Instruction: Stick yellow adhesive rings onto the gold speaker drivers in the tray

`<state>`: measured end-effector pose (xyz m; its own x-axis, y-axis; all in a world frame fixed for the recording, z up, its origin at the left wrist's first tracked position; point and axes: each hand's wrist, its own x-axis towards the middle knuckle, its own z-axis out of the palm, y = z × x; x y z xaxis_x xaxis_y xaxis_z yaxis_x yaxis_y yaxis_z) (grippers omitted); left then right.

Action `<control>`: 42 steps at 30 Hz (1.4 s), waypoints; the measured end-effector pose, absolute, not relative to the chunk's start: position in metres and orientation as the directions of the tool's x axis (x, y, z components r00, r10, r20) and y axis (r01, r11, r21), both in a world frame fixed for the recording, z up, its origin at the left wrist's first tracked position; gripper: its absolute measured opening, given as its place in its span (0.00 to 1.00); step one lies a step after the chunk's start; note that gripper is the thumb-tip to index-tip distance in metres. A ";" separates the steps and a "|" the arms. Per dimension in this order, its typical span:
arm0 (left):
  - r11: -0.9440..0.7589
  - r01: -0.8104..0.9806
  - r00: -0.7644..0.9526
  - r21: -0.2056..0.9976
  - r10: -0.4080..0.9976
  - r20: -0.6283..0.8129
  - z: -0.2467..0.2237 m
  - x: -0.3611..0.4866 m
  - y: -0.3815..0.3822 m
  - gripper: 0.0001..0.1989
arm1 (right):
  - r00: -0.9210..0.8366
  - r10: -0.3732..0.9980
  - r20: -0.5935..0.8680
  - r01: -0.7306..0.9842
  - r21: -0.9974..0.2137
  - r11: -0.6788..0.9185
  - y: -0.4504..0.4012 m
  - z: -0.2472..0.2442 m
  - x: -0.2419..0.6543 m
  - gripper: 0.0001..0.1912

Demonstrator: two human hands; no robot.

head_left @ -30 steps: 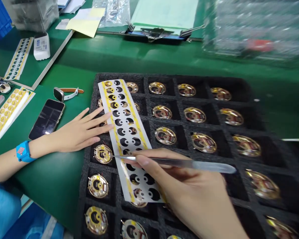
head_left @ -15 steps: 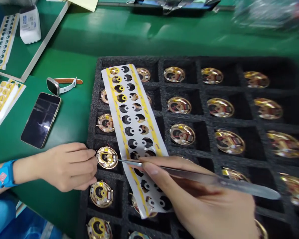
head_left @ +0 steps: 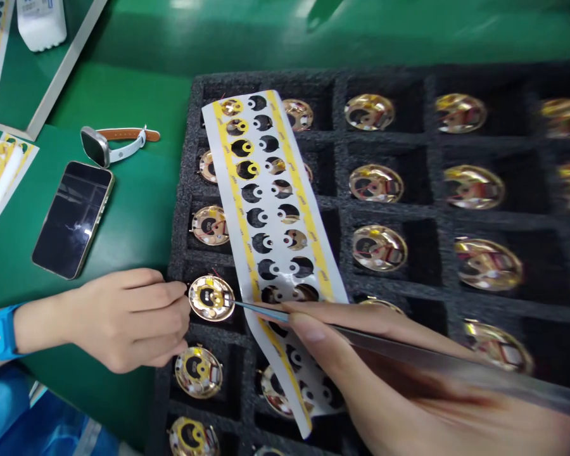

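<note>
My right hand [head_left: 361, 367] grips metal tweezers [head_left: 275, 312] between thumb and fingers. Their tip meets the right side of a round gold-rimmed watch case [head_left: 212, 297] with its inner parts exposed. At that case's left edge, my left hand [head_left: 133, 316] rests with curled fingers on the foam tray's border; its fingertips and anything in them are hidden. A white and yellow sticker sheet [head_left: 261, 244] with rows of cut-out shapes lies slanted over the black foam tray [head_left: 184, 171], partly under my right hand. Below the worked case sits another watch case [head_left: 198, 372] bearing a yellow-edged black piece.
Several more open watch cases [head_left: 380, 247] fill the tray's compartments. Left of the tray lie a phone [head_left: 73, 218] and a smartwatch [head_left: 95, 147] with its strap. Farther left are another sticker sheet [head_left: 9, 174], a white bottle-like container [head_left: 42, 25] and a pale edge strip [head_left: 59, 79].
The view has come closer and shifted, so the tray looks larger. The tweezer tip stays at the same watch case's right side; my left hand keeps its place beside it.
</note>
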<state>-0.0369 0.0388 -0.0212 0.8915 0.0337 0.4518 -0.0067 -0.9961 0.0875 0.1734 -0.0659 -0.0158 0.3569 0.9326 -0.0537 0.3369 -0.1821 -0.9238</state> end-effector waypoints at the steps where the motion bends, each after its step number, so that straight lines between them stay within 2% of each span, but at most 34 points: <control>1: -0.996 -0.006 0.892 0.087 0.034 0.451 -0.021 -0.037 0.039 0.12 | 0.360 0.932 -0.044 0.345 -0.922 -0.177 -0.066 -0.016 0.174 0.10; 6: -0.995 -0.014 0.892 0.094 0.030 0.451 -0.021 -0.037 0.040 0.12 | 0.419 0.907 -0.049 0.356 -0.910 -0.213 -0.068 -0.022 0.178 0.05; 10: -0.994 -0.019 0.895 0.104 0.029 0.445 -0.021 -0.038 0.040 0.12 | 0.415 0.907 -0.074 0.316 -0.923 -0.220 -0.067 -0.019 0.176 0.07; 15: -0.994 -0.015 0.900 0.109 0.034 0.434 -0.020 -0.038 0.040 0.12 | 0.354 0.935 -0.033 0.349 -0.923 -0.165 -0.065 -0.016 0.175 0.08; 19: -0.994 -0.017 0.906 0.104 0.029 0.422 -0.020 -0.038 0.040 0.12 | 0.350 0.935 -0.062 0.333 -0.924 -0.186 -0.068 -0.018 0.176 0.10; 29: -0.994 -0.037 0.905 0.101 0.009 0.425 -0.022 -0.039 0.041 0.12 | 0.295 0.955 -0.025 0.379 -0.915 -0.141 -0.069 -0.024 0.178 0.10; 37: -0.996 -0.046 0.920 0.079 -0.011 0.392 -0.021 -0.040 0.042 0.13 | 0.347 0.937 -0.044 0.332 -0.928 -0.167 -0.064 -0.018 0.176 0.08; 42: -0.991 -0.050 0.932 0.128 0.000 0.362 -0.021 -0.038 0.042 0.15 | 0.375 0.924 -0.076 0.328 -0.921 -0.209 -0.064 -0.018 0.175 0.07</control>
